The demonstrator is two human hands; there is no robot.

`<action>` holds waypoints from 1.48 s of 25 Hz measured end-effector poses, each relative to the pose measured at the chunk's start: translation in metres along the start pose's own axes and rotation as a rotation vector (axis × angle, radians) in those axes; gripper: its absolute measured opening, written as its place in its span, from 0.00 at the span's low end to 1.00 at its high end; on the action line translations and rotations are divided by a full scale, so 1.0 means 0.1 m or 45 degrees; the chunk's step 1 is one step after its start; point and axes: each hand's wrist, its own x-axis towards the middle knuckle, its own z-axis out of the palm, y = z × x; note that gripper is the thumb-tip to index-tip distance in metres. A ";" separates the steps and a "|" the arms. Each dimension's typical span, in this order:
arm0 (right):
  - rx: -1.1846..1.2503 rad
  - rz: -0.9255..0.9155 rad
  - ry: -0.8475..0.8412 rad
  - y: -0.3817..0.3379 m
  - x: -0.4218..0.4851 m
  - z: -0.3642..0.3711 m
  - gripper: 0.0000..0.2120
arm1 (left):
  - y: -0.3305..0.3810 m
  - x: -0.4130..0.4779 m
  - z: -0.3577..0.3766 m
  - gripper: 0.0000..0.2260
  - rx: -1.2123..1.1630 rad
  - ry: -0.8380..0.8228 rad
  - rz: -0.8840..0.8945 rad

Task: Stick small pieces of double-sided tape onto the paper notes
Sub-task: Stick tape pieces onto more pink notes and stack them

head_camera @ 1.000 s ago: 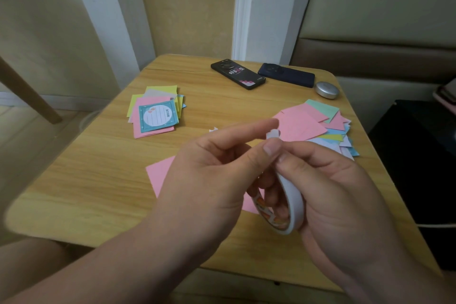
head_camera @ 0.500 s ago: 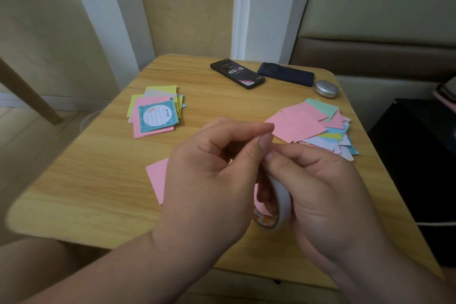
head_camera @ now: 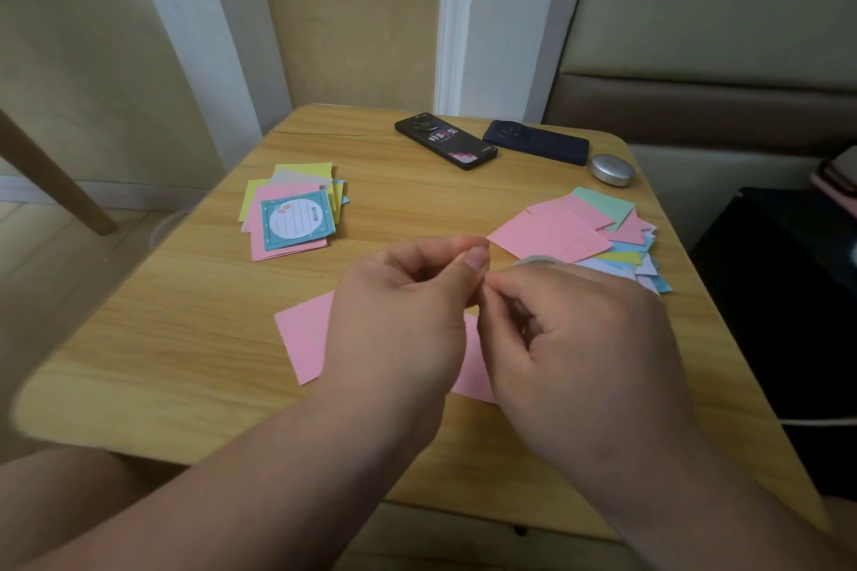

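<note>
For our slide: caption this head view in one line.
Left hand and right hand, holding a tape roll, pinch together over a pink note.

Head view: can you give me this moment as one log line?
left hand: fingers pinched, contents hidden | right hand: holds tape roll | pink note: flat beneath hands

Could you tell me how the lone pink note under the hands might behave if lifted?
The pink note looks thin and flat, so probably light and floppy. Lying flush on the smooth wooden table, it would likely slide when pushed.
</note>
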 end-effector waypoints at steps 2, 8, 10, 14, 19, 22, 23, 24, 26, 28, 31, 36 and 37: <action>0.021 -0.048 0.031 -0.06 -0.05 -0.01 0.11 | -0.01 0.16 -0.03 0.05 -0.041 0.078 -0.124; 0.284 0.006 0.013 0.01 -0.04 -0.21 0.04 | 0.31 0.45 -0.42 0.05 -0.145 0.046 -0.005; 0.315 0.238 0.043 0.25 0.02 -0.22 0.03 | 0.34 0.33 -0.49 0.10 -0.154 -0.076 0.029; 0.240 0.418 -0.175 0.42 -0.05 -0.25 0.26 | 0.23 0.16 -0.51 0.08 -0.051 -0.159 -0.032; -0.111 0.446 -0.456 0.48 -0.07 -0.27 0.36 | 0.15 0.01 -0.44 0.07 -0.080 -0.303 -0.134; -0.308 0.418 -0.632 0.52 -0.09 -0.22 0.29 | 0.14 -0.01 -0.38 0.07 -0.122 -0.353 -0.204; -0.318 0.437 -0.696 0.52 -0.09 -0.19 0.27 | 0.12 -0.01 -0.36 0.07 -0.117 -0.354 -0.209; -0.312 0.458 -0.743 0.53 -0.09 -0.16 0.26 | 0.11 -0.01 -0.34 0.07 -0.113 -0.353 -0.216; -0.266 0.485 -0.780 0.55 -0.08 -0.16 0.27 | 0.08 -0.02 -0.32 0.08 -0.126 -0.360 -0.252; -0.257 0.528 -0.785 0.54 -0.06 -0.21 0.27 | 0.06 -0.05 -0.30 0.11 -0.137 -0.406 -0.297; -0.041 0.460 -0.525 0.51 -0.06 -0.31 0.19 | 0.03 -0.04 -0.29 0.16 -0.161 -0.495 -0.350; 0.485 0.190 -0.070 0.19 -0.13 -0.38 0.02 | -0.08 -0.03 -0.23 0.23 -0.461 -0.623 -0.474; 0.526 0.204 -0.080 0.17 -0.14 -0.35 0.03 | -0.09 -0.03 -0.21 0.25 -0.508 -0.643 -0.490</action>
